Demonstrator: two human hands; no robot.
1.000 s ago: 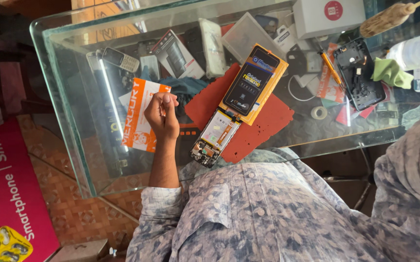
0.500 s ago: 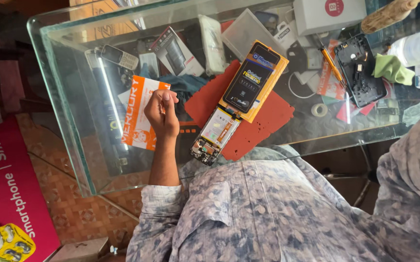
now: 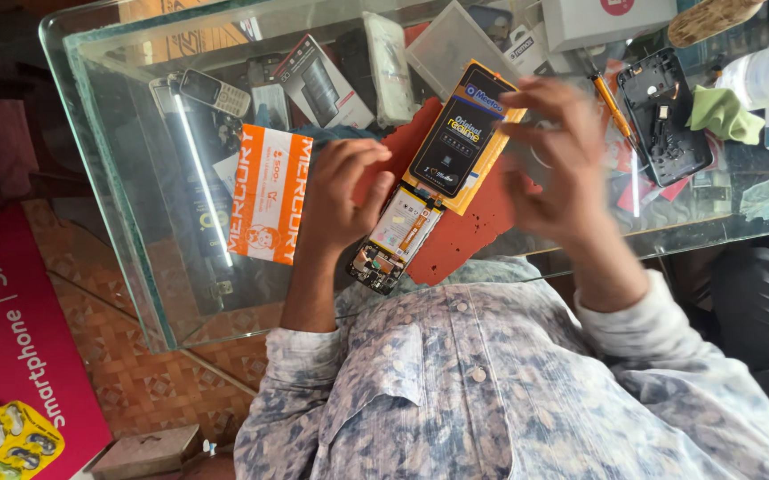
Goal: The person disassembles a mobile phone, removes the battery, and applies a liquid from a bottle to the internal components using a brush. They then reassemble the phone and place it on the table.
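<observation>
Clutter is crowding the upper half of the frame: small boxes [image 3: 318,84], an old keypad phone [image 3: 214,92] and a black phone back shell [image 3: 664,116] are blocking passage across the glass table [image 3: 127,222]. An orange packet [image 3: 269,191] is lying centre left. The left hand [image 3: 344,191] and right hand [image 3: 553,160] are flanking an opened phone [image 3: 398,238] on a red mat [image 3: 473,231]. Bare glass is remaining at far left.

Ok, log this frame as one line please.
left hand: curled, beside opened phone | right hand: blurred, over yellow-edged black screen pack | surface: red mat on glass table
</observation>
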